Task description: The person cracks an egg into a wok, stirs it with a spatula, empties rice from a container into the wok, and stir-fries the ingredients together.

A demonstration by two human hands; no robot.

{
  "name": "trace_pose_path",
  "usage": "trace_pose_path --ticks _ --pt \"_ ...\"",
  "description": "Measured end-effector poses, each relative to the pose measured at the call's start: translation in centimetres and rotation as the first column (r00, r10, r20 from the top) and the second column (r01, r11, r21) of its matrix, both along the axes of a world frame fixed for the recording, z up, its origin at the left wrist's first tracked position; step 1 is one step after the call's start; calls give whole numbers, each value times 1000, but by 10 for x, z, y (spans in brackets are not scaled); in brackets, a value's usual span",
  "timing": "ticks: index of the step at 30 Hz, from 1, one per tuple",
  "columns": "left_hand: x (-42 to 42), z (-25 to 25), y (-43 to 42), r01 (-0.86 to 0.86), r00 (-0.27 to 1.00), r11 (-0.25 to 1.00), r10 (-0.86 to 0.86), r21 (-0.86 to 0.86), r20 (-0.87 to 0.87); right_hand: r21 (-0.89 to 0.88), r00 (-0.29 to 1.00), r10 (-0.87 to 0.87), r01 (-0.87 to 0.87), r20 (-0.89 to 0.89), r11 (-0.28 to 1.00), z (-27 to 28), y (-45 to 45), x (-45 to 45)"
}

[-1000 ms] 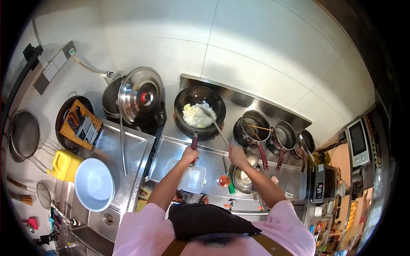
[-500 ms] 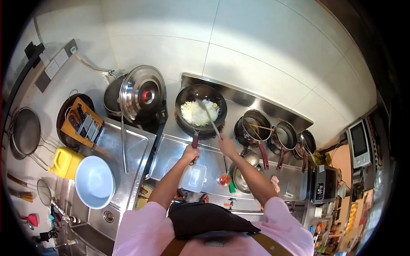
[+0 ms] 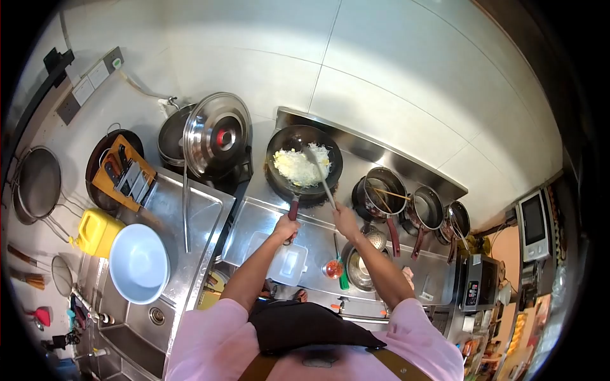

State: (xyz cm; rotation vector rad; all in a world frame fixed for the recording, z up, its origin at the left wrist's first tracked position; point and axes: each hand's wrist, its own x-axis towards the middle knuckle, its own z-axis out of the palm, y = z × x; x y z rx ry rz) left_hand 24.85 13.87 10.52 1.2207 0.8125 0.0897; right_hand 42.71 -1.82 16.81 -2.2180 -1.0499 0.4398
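Observation:
A dark wok sits on the stove with pale, noodle-like white strands and yellow bits in it. My left hand is wrapped round the wok's dark red handle. In my right hand is the long metal handle of a cooking utensil. Its head rests among the food on the wok's right side; whether it is a ladle or a spatula I cannot make out. Below the wok lies a translucent plastic container, near my left forearm.
Three pots stand right of the wok, the nearest a saucepan with chopsticks across it. A large lid leans at the left. A small bowl of red food and a green-handled tool lie between my arms. A blue basin sits by the sink.
The food in the wok has spread and shifted as the utensil moved through it. The whole view has shifted slightly. Both hands keep their holds.

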Motion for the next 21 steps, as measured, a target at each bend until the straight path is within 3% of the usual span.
trace_pose_path --ticks 3,5,8,11,14,17,18,19,21 --pt "2 -1 -1 -28 999 1000 28 7 -17 6 999 21 -20 -50 1000 8 -13 -14" --pt "4 -3 0 -28 1000 999 29 20 -12 100 993 115 -117 31 988 2 -20 -26" --pt "4 -8 -2 -17 1000 1000 17 -3 3 -4 971 -43 45 235 999 -13 11 -22" --pt "1 1 -3 -34 999 999 34 -4 -23 27 979 -108 105 173 994 -11 34 -29" --pt "2 -2 -1 -15 1000 1000 16 26 -16 59 996 69 -66 -53 996 5 19 -23" --pt "1 -5 -6 -17 1000 999 18 33 -24 -95 978 -18 39 209 995 17 13 -4" --pt "2 -1 -3 -24 999 999 25 45 -29 -141 965 18 19 262 990 24 13 7" --pt "2 -2 0 -22 999 999 22 41 -23 -233 964 74 -13 255 972 61 11 6" --pt "2 -5 -2 -8 1000 1000 9 27 -12 -403 890 208 -30 407 915 115 8 13"
